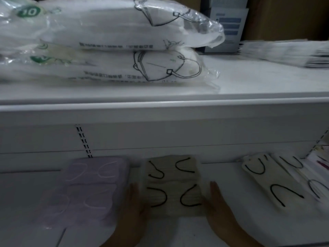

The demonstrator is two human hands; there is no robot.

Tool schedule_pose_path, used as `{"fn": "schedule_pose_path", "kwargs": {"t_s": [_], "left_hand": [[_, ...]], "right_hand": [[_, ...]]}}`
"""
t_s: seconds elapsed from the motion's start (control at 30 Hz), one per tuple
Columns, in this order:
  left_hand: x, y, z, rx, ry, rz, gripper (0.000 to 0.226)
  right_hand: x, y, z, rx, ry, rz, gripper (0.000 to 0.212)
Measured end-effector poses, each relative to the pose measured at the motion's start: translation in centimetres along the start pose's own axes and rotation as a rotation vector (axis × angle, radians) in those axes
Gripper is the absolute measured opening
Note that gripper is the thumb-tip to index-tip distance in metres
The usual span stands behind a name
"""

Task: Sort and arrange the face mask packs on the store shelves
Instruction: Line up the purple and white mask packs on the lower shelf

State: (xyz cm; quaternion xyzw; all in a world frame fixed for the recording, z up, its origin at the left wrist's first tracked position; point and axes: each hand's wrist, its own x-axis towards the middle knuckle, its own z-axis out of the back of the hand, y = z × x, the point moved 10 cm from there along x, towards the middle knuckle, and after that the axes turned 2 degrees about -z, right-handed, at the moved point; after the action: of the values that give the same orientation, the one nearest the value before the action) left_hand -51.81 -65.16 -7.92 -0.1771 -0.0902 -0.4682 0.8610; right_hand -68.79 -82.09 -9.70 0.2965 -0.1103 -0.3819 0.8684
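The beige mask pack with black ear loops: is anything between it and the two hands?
Nothing visible. The left hand lies flat against the left edge of the beige mask pack and the right hand against its right edge. The purple pack lies beyond the left hand.

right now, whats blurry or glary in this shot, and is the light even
Head view: glare streaks the plastic bags of white masks on the upper shelf; the stack at far right is smeared by blur. Head view: the lower shelf is dimmer, with both hands, left and right, soft beside the beige pack; the shelf edge bows from the wide lens.
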Motion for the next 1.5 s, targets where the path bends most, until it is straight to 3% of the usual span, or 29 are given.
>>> {"fn": "schedule_pose_path", "kwargs": {"t_s": [0.03, 0.13, 0.27, 0.5, 0.57, 0.63, 0.73, 0.8, 0.9, 0.93, 1.0, 1.13, 1.2, 1.33, 1.43, 1.5], "left_hand": [[-0.2, 1.5, -0.4, -0.083, -0.001, 0.1, 0.037], [-1.3, 3.5, -2.6, -0.46, 0.036, 0.37, 0.056], [-1.8, 3.9, -4.7, -0.818, 0.056, 0.586, 0.061], [-1.9, 3.6, -5.1, -0.873, 0.151, 0.603, 0.064], [-1.9, 2.9, -4.3, -0.834, 0.166, 0.556, 0.065], [-1.5, 1.8, -1.7, -0.785, 0.04, 0.451, 0.067], [-0.4, -1.8, 5.9, -0.55, -0.297, 0.036, 0.073], [0.3, -4.6, 8.7, -0.407, -0.347, -0.191, 0.078], [1.2, -4.5, 9.5, -0.44, -0.434, -0.204, 0.058], [1.7, -3.5, 8.3, -0.564, -0.401, -0.116, 0.05], [2.9, -3.1, 4.4, -0.814, -0.191, 0.048, 0.056], [3.8, -9.2, -0.9, -1.251, 0.11, 0.182, 0.044], [3.6, -13.1, -4.6, -1.343, 0.325, 0.303, 0.04], [3.2, -19.2, -11.1, -1.197, 0.616, 0.408, 0.05], [3.9, -24.4, -13.0, -0.953, 0.668, 0.318, 0.057], [5.0, -28.3, -13.9, -0.828, 0.718, 0.276, 0.058]], "right_hand": [[0.1, -1.6, -0.4, 0.216, 0.02, -0.139, 0.067], [0.1, -3.9, -0.9, 0.617, -0.034, -0.361, 0.059], [0.1, -3.1, -1.3, 0.636, -0.046, -0.349, 0.056], [-0.1, -2.8, -1.3, 0.622, -0.052, -0.332, 0.056], [-0.2, -3.0, -1.4, 0.642, -0.056, -0.345, 0.057], [-0.3, -3.2, -1.1, 0.664, -0.08, -0.361, 0.059], [-0.7, -3.4, -0.8, 0.653, -0.096, -0.373, 0.064], [-1.1, -3.6, -0.1, 0.645, -0.121, -0.381, 0.064], [-2.0, -4.1, 1.7, 0.596, -0.167, -0.385, 0.064], [-2.5, -4.3, 2.4, 0.577, -0.184, -0.384, 0.064], [-3.5, -5.0, 3.6, 0.536, -0.218, -0.382, 0.064], [-5.4, -7.8, 7.1, 0.365, -0.254, -0.362, 0.062], [-5.9, -10.0, 9.8, 0.272, -0.287, -0.363, 0.059], [-5.7, -14.8, 16.6, 0.139, -0.452, -0.292, 0.047], [-5.2, -18.9, 20.3, 0.171, -0.487, -0.28, 0.034], [-4.4, -21.2, 20.9, 0.141, -0.425, -0.27, 0.034]]}}
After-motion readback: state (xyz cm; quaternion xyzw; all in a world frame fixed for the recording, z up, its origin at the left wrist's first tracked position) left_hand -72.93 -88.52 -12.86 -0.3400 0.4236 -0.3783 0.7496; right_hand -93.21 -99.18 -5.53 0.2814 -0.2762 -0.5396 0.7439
